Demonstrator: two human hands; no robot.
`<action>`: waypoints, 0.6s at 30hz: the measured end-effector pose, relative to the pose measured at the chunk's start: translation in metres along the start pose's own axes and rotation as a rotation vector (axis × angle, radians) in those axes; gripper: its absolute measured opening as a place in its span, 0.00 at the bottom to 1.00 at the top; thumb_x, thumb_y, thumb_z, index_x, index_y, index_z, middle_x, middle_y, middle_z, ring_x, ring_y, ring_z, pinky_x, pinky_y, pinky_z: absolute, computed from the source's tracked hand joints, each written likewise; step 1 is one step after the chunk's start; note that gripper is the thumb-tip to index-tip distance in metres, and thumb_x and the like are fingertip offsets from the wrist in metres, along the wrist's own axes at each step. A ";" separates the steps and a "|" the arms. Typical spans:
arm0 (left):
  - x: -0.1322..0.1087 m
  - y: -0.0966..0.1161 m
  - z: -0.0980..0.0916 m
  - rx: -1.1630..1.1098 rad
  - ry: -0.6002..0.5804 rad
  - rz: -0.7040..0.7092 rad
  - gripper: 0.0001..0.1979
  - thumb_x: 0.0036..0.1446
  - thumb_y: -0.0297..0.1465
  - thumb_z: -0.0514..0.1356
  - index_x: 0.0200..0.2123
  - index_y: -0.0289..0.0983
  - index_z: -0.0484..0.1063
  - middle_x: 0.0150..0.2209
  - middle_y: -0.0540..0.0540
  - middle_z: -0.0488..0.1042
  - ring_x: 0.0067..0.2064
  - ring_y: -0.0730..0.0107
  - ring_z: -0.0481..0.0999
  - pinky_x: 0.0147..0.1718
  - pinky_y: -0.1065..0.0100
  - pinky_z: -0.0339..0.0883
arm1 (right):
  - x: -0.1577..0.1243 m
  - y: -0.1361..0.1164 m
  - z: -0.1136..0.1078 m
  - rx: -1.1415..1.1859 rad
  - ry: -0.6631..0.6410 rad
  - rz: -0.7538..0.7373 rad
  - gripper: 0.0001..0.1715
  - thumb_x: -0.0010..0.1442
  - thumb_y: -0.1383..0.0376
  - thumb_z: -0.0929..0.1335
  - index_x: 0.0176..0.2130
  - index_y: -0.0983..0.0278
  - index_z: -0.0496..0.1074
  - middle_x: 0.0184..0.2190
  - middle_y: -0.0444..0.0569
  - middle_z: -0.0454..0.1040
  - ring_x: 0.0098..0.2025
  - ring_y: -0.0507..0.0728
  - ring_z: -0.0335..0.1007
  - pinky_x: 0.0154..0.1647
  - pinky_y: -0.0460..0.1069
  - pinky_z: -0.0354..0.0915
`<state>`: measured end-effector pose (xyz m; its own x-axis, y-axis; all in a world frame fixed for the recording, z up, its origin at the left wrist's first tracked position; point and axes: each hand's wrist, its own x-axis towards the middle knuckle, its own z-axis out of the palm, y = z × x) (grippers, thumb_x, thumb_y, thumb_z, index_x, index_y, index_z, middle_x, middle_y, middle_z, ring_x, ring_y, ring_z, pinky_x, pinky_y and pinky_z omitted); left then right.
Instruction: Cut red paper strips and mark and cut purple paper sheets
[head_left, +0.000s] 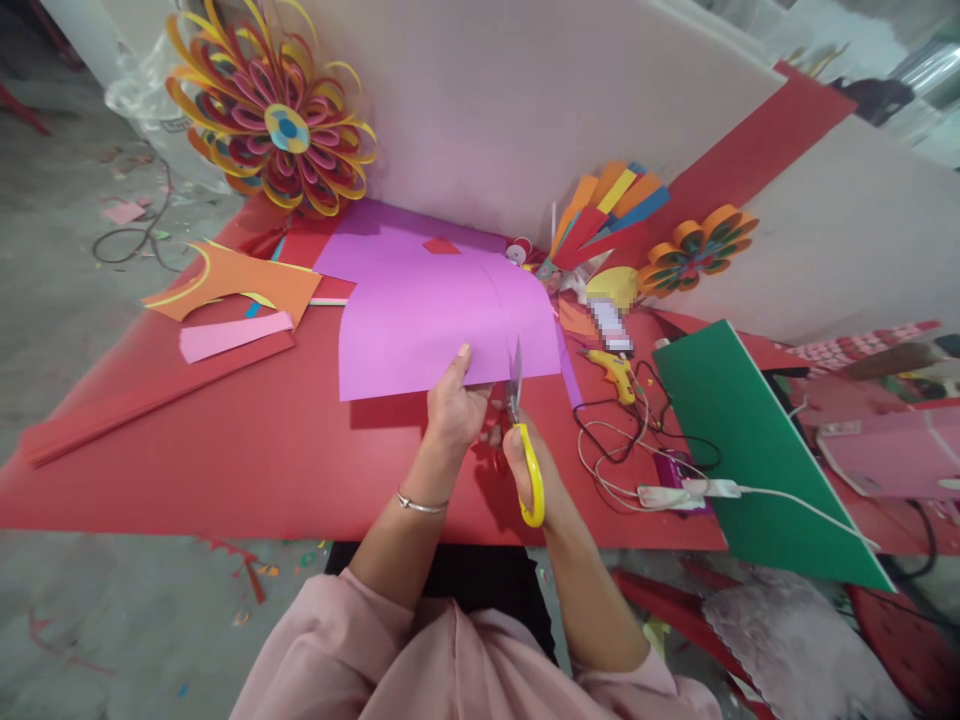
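A sheet of purple paper (420,320) is held up over the red tabletop, its near edge bent towards me. My left hand (457,400) grips that edge, thumb on top and the fingers hidden beneath. In my right hand (529,455) is a pair of scissors (531,480) with yellow handles. Their blades stand at the sheet's near edge, just right of my left hand, and one blade shows above the paper. A thin line runs across the sheet ahead of the blades. Behind it lies more purple paper (367,228) with a small red scrap on it.
Orange cut paper (247,285), pink strips (236,337) and red strips (157,400) lie at left. A yellow glue gun (615,372), tangled cords, a power strip (679,493) and a green board (757,460) are at right. Paper flowers (289,128) lean against the back panel.
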<state>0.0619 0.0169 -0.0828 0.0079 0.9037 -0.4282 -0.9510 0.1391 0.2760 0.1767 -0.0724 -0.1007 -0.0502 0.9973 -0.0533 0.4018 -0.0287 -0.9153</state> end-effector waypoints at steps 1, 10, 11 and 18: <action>0.000 0.000 0.000 -0.003 0.002 0.004 0.07 0.69 0.30 0.63 0.37 0.39 0.81 0.40 0.43 0.86 0.60 0.56 0.83 0.60 0.61 0.77 | 0.000 0.001 0.000 -0.002 -0.002 -0.001 0.39 0.69 0.31 0.58 0.54 0.59 0.68 0.34 0.48 0.72 0.36 0.60 0.71 0.38 0.55 0.69; 0.001 0.000 0.000 -0.003 0.030 0.017 0.05 0.66 0.29 0.65 0.36 0.37 0.80 0.40 0.44 0.86 0.57 0.58 0.84 0.60 0.60 0.77 | 0.002 0.010 0.004 0.046 0.023 -0.024 0.38 0.70 0.32 0.59 0.52 0.60 0.69 0.33 0.47 0.74 0.36 0.59 0.73 0.40 0.55 0.70; 0.001 0.000 0.001 -0.010 0.034 0.020 0.04 0.65 0.28 0.65 0.37 0.37 0.80 0.41 0.44 0.86 0.57 0.58 0.84 0.61 0.60 0.76 | 0.002 0.011 0.005 0.045 0.026 -0.029 0.38 0.70 0.32 0.59 0.51 0.60 0.69 0.32 0.46 0.74 0.36 0.59 0.73 0.39 0.55 0.70; -0.002 0.001 0.003 -0.031 0.058 0.027 0.04 0.64 0.26 0.65 0.37 0.36 0.80 0.41 0.43 0.86 0.57 0.58 0.84 0.61 0.58 0.75 | 0.001 0.007 0.003 0.009 0.037 -0.011 0.39 0.68 0.30 0.58 0.44 0.60 0.68 0.32 0.47 0.74 0.33 0.59 0.72 0.37 0.54 0.69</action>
<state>0.0616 0.0169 -0.0788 -0.0350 0.8819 -0.4702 -0.9598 0.1014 0.2617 0.1763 -0.0716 -0.1085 -0.0204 0.9994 -0.0280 0.3929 -0.0178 -0.9194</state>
